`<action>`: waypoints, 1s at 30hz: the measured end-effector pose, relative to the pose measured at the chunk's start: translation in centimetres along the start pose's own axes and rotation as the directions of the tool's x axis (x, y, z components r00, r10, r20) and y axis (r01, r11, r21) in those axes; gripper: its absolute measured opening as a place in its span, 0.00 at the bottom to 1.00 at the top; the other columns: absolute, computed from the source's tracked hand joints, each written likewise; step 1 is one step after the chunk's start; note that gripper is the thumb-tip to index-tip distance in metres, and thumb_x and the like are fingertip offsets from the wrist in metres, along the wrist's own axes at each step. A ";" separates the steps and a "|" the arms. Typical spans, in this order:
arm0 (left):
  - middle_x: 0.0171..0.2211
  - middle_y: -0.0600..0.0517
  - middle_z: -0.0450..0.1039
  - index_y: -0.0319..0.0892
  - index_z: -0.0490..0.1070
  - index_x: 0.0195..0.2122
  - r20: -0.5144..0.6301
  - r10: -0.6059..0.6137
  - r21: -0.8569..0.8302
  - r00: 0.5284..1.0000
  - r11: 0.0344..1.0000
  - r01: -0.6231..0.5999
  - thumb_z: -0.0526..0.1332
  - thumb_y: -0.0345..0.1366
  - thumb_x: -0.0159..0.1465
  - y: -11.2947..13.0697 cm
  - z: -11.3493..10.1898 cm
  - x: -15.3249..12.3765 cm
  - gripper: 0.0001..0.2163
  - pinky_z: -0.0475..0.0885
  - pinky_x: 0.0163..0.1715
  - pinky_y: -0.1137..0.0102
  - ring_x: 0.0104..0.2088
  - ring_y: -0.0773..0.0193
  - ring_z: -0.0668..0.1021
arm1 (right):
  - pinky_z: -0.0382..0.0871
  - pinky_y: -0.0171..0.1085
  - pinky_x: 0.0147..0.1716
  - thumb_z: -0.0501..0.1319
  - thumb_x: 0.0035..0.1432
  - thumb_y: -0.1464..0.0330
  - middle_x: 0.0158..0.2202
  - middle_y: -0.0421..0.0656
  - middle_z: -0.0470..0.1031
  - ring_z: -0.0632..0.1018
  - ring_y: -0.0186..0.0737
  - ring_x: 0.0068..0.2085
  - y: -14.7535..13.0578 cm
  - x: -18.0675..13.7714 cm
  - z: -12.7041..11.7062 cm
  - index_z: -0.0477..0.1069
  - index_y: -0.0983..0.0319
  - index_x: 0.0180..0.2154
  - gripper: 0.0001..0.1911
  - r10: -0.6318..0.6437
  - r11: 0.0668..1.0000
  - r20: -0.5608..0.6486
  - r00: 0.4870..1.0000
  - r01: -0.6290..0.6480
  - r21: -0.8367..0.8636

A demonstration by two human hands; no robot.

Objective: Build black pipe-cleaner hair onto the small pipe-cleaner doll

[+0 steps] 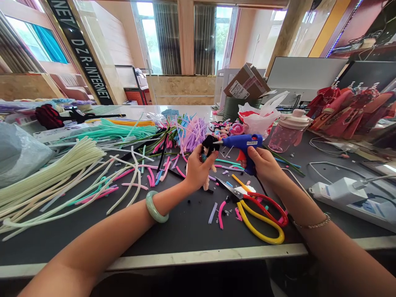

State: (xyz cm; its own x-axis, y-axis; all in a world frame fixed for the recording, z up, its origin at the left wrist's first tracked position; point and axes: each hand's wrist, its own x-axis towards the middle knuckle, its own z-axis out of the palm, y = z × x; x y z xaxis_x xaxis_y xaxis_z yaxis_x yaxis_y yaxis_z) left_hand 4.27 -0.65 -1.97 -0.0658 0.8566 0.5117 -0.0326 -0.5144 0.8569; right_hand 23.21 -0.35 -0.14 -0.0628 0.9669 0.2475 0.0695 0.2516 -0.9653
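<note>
Above table (185,231), left hand (198,167) gripping one figure (209,145), right hand (262,165) gripping one glue gun (244,142)

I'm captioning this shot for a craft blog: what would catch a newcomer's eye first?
First, the blue glue gun in the right hand at centre, its nozzle at a small black-topped pipe-cleaner figure pinched in the left hand. Next, the red-and-yellow scissors lying on the dark table just below that hand, and the sheaf of pale pipe cleaners fanned across the left.
</note>
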 end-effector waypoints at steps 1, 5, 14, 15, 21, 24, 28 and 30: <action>0.21 0.59 0.64 0.43 0.64 0.30 0.005 -0.004 -0.007 1.000 1.000 0.004 0.64 0.43 0.57 0.0 0.0 0.0 0.12 0.63 0.18 0.74 0.17 0.72 0.68 | 0.61 0.32 0.17 0.63 0.37 0.36 0.18 0.38 0.67 0.67 0.32 0.20 0.0 0.0 0.0 0.64 0.59 0.23 0.32 0.008 1.000 -0.003 1.000 -0.008 0.003; 0.21 0.59 0.64 0.43 0.64 0.31 0.028 -0.016 -0.024 0.999 1.000 0.017 0.64 0.44 0.57 0.1 0.0 -0.1 0.12 0.63 0.17 0.74 0.16 0.72 0.68 | 0.60 0.31 0.16 0.64 0.37 0.37 0.18 0.38 0.67 0.66 0.31 0.20 0.1 0.1 -0.1 0.65 0.60 0.23 0.32 0.003 1.000 -0.016 1.000 -0.003 0.002; 0.21 0.59 0.66 0.41 0.66 0.32 0.038 -0.003 0.021 0.999 1.000 0.002 0.63 0.43 0.57 0.2 0.0 -0.3 0.11 0.64 0.19 0.74 0.18 0.72 0.68 | 0.59 0.31 0.16 0.63 0.39 0.37 0.18 0.38 0.67 0.66 0.30 0.19 -0.1 0.2 -0.5 0.65 0.60 0.22 0.32 -0.060 0.998 -0.015 0.998 0.060 -0.034; 0.21 0.59 0.65 0.41 0.66 0.32 0.037 -0.003 0.026 0.999 1.000 0.002 0.63 0.43 0.57 0.2 0.0 -0.3 0.11 0.64 0.19 0.75 0.18 0.72 0.68 | 0.59 0.31 0.15 0.63 0.39 0.37 0.18 0.38 0.67 0.66 0.30 0.19 -0.1 0.2 -0.5 0.65 0.60 0.22 0.32 -0.065 0.998 -0.023 0.998 0.064 -0.028; 0.22 0.59 0.64 0.41 0.66 0.33 0.044 -0.006 0.014 0.999 1.000 0.005 0.64 0.43 0.57 -0.1 0.0 -0.3 0.12 0.63 0.19 0.75 0.18 0.72 0.68 | 0.61 0.31 0.15 0.63 0.39 0.37 0.18 0.38 0.68 0.67 0.31 0.18 0.1 0.2 -0.8 0.66 0.60 0.22 0.32 -0.075 0.997 -0.015 0.997 0.074 -0.026; 0.22 0.59 0.65 0.41 0.66 0.33 0.047 -0.029 0.019 0.998 0.999 0.028 0.63 0.43 0.57 0.0 0.0 -0.3 0.11 0.63 0.19 0.75 0.18 0.72 0.68 | 0.62 0.31 0.16 0.64 0.38 0.38 0.18 0.39 0.69 0.68 0.31 0.19 0.1 0.3 -0.8 0.67 0.61 0.22 0.31 -0.079 0.997 -0.018 0.997 0.079 -0.019; 0.21 0.59 0.65 0.41 0.65 0.32 0.042 -0.040 0.019 0.998 0.999 0.039 0.63 0.43 0.57 0.2 -0.1 -0.4 0.11 0.63 0.19 0.75 0.17 0.72 0.68 | 0.61 0.30 0.16 0.65 0.36 0.37 0.17 0.38 0.69 0.67 0.30 0.19 0.1 0.2 -0.8 0.67 0.61 0.23 0.33 -0.062 0.998 -0.037 0.997 0.061 -0.025; 0.21 0.59 0.64 0.41 0.65 0.32 0.043 -0.032 0.013 0.999 0.999 0.031 0.63 0.43 0.57 0.2 -0.1 -0.4 0.11 0.63 0.19 0.75 0.17 0.73 0.68 | 0.62 0.30 0.16 0.65 0.36 0.37 0.17 0.38 0.69 0.67 0.30 0.19 0.0 0.2 -0.9 0.67 0.61 0.22 0.33 -0.062 0.998 -0.038 0.997 0.061 -0.031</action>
State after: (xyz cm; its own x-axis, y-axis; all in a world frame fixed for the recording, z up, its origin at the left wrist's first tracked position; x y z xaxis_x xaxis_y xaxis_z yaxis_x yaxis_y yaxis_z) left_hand 4.20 -1.09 -1.96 -0.0216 0.8734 0.4865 -0.0220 -0.4869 0.8732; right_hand 24.09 -0.12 -0.06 -0.0288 0.9502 0.3102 0.0960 0.3115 -0.9454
